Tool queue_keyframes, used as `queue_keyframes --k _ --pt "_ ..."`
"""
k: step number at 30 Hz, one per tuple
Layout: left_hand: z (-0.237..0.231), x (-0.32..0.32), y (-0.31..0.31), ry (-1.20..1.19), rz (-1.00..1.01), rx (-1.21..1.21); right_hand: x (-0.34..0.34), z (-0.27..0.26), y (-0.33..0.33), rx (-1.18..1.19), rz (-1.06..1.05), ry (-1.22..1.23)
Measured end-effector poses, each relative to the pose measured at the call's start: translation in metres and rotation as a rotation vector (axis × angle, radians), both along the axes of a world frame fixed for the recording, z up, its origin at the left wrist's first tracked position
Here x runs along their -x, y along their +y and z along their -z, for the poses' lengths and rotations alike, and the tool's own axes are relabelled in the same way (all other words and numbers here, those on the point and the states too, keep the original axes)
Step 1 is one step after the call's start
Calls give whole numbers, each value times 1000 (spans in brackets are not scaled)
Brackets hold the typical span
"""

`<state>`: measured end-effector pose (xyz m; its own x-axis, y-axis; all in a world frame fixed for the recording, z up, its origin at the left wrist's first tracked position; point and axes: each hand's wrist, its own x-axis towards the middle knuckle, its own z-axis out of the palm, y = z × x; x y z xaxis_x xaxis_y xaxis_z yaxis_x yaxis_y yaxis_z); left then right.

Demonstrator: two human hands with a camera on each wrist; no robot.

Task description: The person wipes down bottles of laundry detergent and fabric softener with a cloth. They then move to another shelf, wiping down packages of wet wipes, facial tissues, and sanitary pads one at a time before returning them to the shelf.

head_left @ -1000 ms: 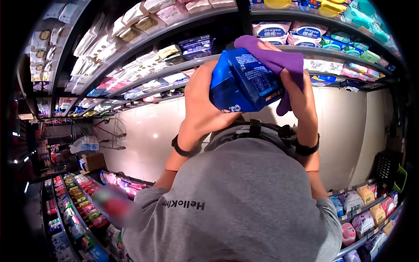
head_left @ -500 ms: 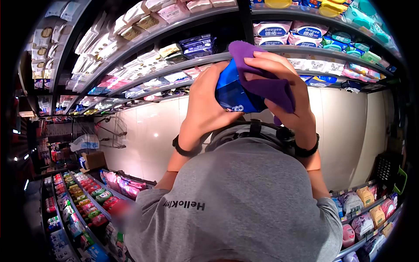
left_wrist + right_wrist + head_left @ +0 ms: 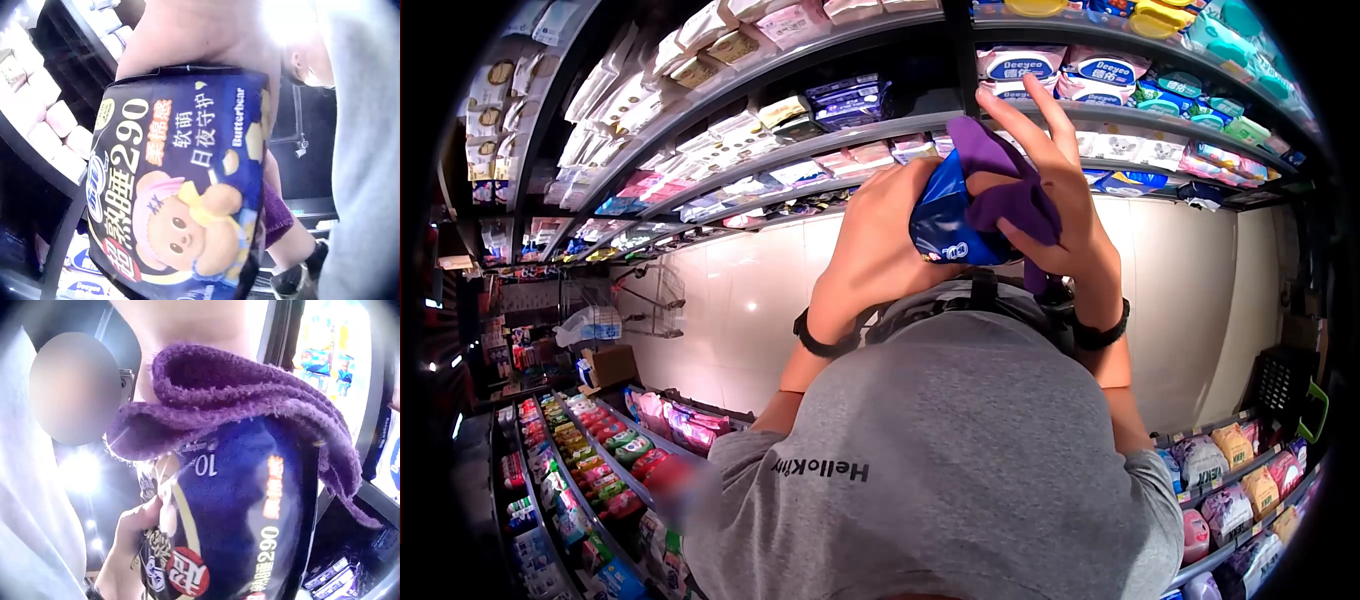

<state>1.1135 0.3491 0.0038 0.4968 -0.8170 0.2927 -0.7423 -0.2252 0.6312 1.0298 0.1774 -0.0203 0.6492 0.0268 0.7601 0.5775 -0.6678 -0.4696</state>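
Observation:
My left hand (image 3: pixel 870 230) grips a shiny blue pack of sanitary pads (image 3: pixel 940 215) in front of my waist, its thumb along the near side. A bear and large print "290" cover the pack's face in the left wrist view. My right hand (image 3: pixel 1070 200) holds a folded purple cloth (image 3: pixel 1008 207) against the pack, thumb over the cloth and two fingers stretched upward. In the right wrist view, the fuzzy cloth (image 3: pixel 250 390) lies draped across one end of the pack (image 3: pixel 240 487).
Shelves of packaged goods curve ahead, with Deeyeo wipes packs (image 3: pixel 1020 68) at upper right and dark purple packs (image 3: pixel 847 103) left of them. A shopping cart (image 3: pixel 650 300) and a cardboard box (image 3: pixel 608 366) stand on the left. More stocked shelves (image 3: pixel 1245 490) lie behind me.
The cloth has come across the pack from its right side and bunched up over it. The pack has turned and tilted in my left hand. Two fingers of my right hand have lifted off.

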Motion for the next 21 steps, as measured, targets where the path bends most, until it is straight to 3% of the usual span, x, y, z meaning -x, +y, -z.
queue_keyframes --k 5,7,14,18,20,21 --pt "2 0 3 80 39 -56 -2 2 0 9 -16 30" --pt "4 4 3 170 -15 -57 -4 1 3 -232 -234 165" --pt "12 -5 8 347 -97 -2 -6 2 6 -314 -432 285" --pt "11 -11 13 200 -125 120 -3 9 -4 -621 -562 309" --pt "17 -22 18 205 -144 206 -5 14 -6 -757 -443 257" --pt "18 -23 20 188 -161 228 -1 16 0 -1034 -331 332"
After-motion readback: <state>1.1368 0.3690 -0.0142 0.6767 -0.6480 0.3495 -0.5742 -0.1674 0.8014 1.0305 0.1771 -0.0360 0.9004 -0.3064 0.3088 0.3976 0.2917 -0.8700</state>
